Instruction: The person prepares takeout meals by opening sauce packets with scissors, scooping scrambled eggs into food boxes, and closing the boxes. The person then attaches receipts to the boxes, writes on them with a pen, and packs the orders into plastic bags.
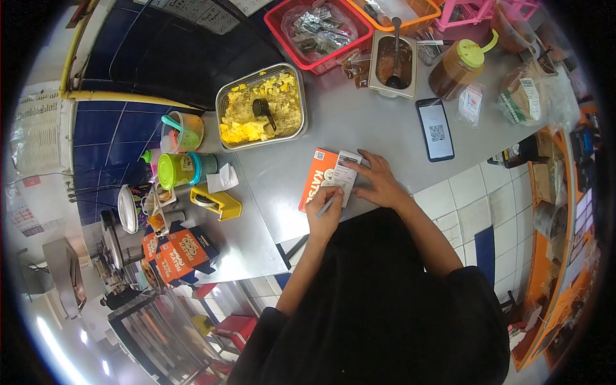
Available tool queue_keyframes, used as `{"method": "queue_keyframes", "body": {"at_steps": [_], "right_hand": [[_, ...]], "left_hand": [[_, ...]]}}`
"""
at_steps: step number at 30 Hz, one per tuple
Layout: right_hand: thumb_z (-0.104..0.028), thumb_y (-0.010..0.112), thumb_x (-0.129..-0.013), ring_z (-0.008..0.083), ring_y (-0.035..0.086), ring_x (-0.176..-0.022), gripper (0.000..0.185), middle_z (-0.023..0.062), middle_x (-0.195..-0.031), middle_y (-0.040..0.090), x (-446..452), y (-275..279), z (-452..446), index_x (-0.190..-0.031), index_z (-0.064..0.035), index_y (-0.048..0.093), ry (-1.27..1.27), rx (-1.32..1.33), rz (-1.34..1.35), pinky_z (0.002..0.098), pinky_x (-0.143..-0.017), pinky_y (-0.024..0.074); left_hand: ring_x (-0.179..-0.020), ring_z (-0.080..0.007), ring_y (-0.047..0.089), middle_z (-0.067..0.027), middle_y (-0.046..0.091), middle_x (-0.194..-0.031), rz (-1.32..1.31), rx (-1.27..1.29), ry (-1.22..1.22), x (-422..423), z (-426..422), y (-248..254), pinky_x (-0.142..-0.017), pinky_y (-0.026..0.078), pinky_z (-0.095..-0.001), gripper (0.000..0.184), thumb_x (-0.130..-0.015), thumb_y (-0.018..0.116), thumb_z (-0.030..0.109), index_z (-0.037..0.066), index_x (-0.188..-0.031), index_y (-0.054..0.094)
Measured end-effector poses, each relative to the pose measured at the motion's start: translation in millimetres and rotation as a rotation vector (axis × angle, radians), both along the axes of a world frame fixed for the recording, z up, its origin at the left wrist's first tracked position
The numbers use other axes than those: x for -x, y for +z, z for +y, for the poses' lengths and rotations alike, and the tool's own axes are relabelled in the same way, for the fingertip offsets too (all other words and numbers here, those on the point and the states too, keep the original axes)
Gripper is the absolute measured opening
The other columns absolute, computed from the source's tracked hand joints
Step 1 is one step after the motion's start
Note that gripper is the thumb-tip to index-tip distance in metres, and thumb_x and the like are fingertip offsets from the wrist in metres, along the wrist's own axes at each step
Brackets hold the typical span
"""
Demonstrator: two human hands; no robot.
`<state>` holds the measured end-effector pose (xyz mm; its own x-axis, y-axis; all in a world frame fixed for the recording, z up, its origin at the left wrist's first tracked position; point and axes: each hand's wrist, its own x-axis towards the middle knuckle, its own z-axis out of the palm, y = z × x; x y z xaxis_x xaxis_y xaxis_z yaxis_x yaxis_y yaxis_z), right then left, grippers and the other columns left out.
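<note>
On the steel counter lies an orange box with white lettering (314, 178), and a white printed slip (347, 160) rests on its right part. My left hand (324, 209) is closed around a slim grey-blue pen (325, 206), its tip down by the slip's lower part. My right hand (377, 179) is spread flat, its fingertips on the slip's right edge and the counter beside it. The lower end of the slip is partly hidden by my left hand.
A tray of yellow food (262, 106) stands behind the box. A phone (435, 129) lies to the right, below a sauce container (393, 64) and a lidded jug (457, 69). At left are a yellow tape dispenser (218, 203), lidded tubs (175, 171) and more orange boxes (178, 256).
</note>
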<state>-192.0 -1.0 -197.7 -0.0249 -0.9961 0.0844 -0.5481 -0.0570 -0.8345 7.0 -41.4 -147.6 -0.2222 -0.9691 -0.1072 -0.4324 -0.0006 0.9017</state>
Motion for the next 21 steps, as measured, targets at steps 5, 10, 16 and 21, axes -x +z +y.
{"method": "queue_keyframes", "body": {"at_steps": [5,10,16,21], "right_hand": [[-0.031,0.079,-0.074,0.0427,0.038,-0.138,0.077,0.0231,-0.153,0.038,-2,0,0,-0.146,-0.0319,0.053,-0.011,0.003,-0.022,0.0522,-0.117,0.0263],[-0.029,0.078,-0.075,0.0432,0.037,-0.138,0.077,0.0226,-0.154,0.038,-1,1,0,-0.147,-0.0288,0.053,0.009,-0.011,-0.032,0.0519,-0.117,0.0246],[-0.027,0.078,-0.073,0.0419,0.039,-0.137,0.077,0.0225,-0.153,0.041,-1,2,-2,-0.146,-0.0275,0.054,0.010,-0.023,-0.031,0.0518,-0.117,0.0255],[-0.026,0.078,-0.072,0.0412,0.040,-0.136,0.078,0.0215,-0.151,0.042,-3,0,-3,-0.146,-0.0270,0.054,0.006,-0.012,-0.032,0.0508,-0.117,0.0258]], "left_hand": [[-0.070,-0.0124,0.067,-0.0100,0.072,-0.079,0.062,0.072,-0.010,-20,1,-25,-0.063,0.053,-0.0281,0.015,-0.094,0.068,0.013,-0.002,-0.098,0.069],[-0.077,-0.0142,0.068,-0.0105,0.072,-0.088,-0.039,-0.217,0.014,-9,2,20,-0.071,0.055,-0.0280,0.015,-0.095,0.062,0.008,-0.005,-0.100,0.067],[-0.076,-0.0130,0.067,-0.0094,0.072,-0.086,0.028,-0.190,0.027,-23,8,12,-0.069,0.055,-0.0266,0.015,-0.095,0.063,0.009,-0.005,-0.099,0.068],[-0.075,-0.0119,0.066,-0.0090,0.071,-0.085,0.022,-0.140,0.017,-35,10,4,-0.068,0.054,-0.0264,0.014,-0.095,0.064,0.008,-0.005,-0.098,0.068]]}}
